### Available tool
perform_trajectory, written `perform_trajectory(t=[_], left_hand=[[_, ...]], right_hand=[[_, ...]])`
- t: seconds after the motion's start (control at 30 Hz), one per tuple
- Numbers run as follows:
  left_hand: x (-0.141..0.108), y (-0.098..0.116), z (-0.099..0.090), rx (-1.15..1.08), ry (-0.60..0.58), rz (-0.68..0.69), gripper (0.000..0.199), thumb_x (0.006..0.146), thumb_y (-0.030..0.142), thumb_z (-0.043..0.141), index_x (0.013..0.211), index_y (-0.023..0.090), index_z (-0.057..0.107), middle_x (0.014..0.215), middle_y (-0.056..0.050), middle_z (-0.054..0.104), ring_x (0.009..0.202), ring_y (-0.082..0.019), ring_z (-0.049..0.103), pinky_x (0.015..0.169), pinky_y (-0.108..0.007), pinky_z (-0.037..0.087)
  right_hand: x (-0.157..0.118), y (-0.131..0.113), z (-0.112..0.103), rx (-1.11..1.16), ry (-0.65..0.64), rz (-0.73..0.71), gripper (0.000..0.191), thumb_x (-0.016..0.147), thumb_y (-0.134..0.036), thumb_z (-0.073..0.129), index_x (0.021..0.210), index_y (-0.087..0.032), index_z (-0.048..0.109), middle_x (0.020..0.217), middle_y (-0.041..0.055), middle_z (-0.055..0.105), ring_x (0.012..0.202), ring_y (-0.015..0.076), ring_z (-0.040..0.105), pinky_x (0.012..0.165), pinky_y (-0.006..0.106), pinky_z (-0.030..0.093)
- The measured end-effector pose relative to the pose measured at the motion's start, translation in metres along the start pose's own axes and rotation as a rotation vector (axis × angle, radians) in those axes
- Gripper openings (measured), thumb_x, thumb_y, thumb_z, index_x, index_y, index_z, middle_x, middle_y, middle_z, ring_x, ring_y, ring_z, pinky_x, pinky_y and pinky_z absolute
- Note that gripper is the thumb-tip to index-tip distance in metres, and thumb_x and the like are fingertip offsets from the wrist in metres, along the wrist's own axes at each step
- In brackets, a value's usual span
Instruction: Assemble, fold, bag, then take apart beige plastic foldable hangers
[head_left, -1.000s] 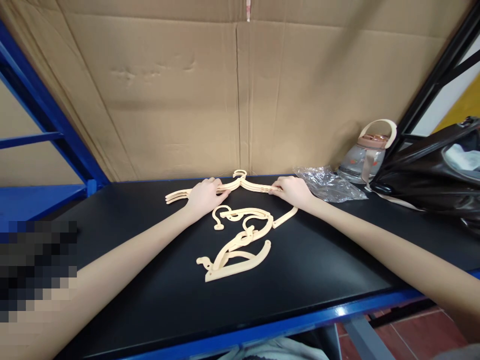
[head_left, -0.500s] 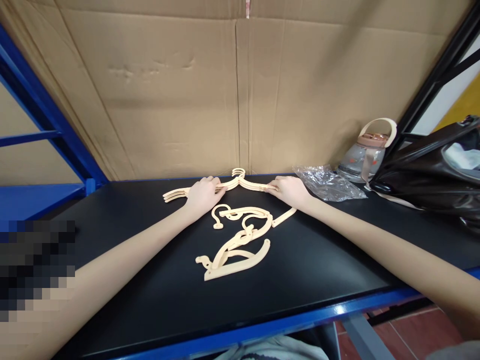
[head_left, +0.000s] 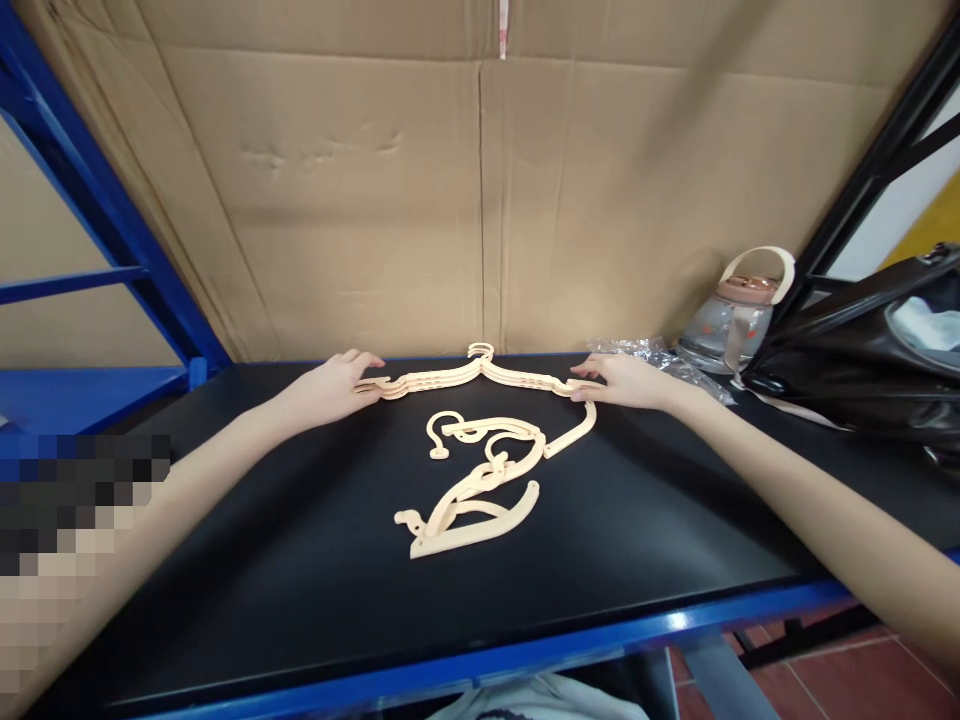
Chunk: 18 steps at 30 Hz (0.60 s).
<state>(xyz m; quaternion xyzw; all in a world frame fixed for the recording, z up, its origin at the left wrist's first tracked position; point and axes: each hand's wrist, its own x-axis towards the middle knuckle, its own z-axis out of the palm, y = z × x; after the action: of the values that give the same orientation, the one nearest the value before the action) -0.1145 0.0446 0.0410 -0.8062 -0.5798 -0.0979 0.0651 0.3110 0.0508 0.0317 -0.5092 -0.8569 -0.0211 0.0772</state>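
A stack of cream plastic clothes hangers (head_left: pixel 442 378) lies at the back of the black tabletop, arms spread wide and hooks pointing to the cardboard. My left hand (head_left: pixel 330 388) is at the stack's left end, thumb in front and fingers behind. At the right end my right hand (head_left: pixel 626 381) holds the other tips the same way, thumb in front. The outermost tips are partly hidden by both hands. Nearer to me lie loose folding hangers (head_left: pixel 480 540), their hooks and arms folded and overlapping. One loose arm (head_left: pixel 571 432) reaches close below my right hand.
A crumpled clear plastic bag (head_left: pixel 697 378) lies behind my right hand. Beyond it stand a water bottle (head_left: pixel 726 325) with a carry handle and a black bag (head_left: pixel 862 350). Cardboard (head_left: pixel 360 220) walls the back; a blue metal frame (head_left: pixel 172 310) rises at left.
Both hands have slid outward along the stacked hangers, from the middle of the arms to the ends. The loose hangers have not moved. The view has shifted slightly.
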Motion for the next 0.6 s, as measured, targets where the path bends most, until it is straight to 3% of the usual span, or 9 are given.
perform_trajectory(t=[0.1, 0.23, 0.4, 0.6], left_hand=[[-0.006, -0.02, 0.002, -0.032, -0.047, -0.047, 0.059, 0.075, 0.057, 0.041, 0.115, 0.016, 0.055, 0.117, -0.014, 0.062, 0.104, -0.032, 0.061, 0.087, -0.04, 0.048], [-0.009, -0.026, 0.004, -0.061, -0.111, -0.117, 0.049, 0.076, 0.062, 0.043, 0.105, 0.025, 0.058, 0.106, -0.008, 0.068, 0.097, -0.031, 0.064, 0.077, -0.038, 0.048], [-0.014, -0.01, 0.0, 0.039, -0.081, -0.167, 0.042, 0.082, 0.059, 0.038, 0.097, 0.026, 0.059, 0.099, -0.008, 0.069, 0.093, -0.032, 0.064, 0.068, -0.037, 0.045], [-0.022, 0.011, 0.001, 0.239, 0.003, -0.18, 0.038, 0.09, 0.045, 0.033, 0.086, 0.02, 0.062, 0.097, -0.011, 0.068, 0.09, -0.032, 0.065, 0.06, -0.035, 0.042]], right_hand=[[-0.007, 0.006, 0.004, 0.012, 0.011, 0.047, 0.05, 0.085, -0.055, 0.055, 0.113, -0.017, 0.068, 0.111, 0.0095, 0.07, 0.094, 0.026, 0.066, 0.078, 0.032, 0.05], [-0.014, 0.012, 0.003, 0.052, 0.028, 0.17, 0.048, 0.086, -0.059, 0.051, 0.103, -0.02, 0.07, 0.097, 0.0053, 0.073, 0.085, 0.0217, 0.067, 0.07, 0.028, 0.049], [-0.016, 0.012, 0.005, 0.015, 0.025, 0.228, 0.033, 0.085, -0.053, 0.055, 0.087, -0.024, 0.071, 0.082, -0.0001, 0.072, 0.075, 0.0176, 0.065, 0.06, 0.025, 0.043], [-0.014, 0.002, 0.01, -0.074, 0.064, 0.305, 0.035, 0.087, -0.051, 0.053, 0.07, -0.022, 0.064, 0.071, 0.0009, 0.068, 0.067, 0.0181, 0.062, 0.053, 0.025, 0.035]])
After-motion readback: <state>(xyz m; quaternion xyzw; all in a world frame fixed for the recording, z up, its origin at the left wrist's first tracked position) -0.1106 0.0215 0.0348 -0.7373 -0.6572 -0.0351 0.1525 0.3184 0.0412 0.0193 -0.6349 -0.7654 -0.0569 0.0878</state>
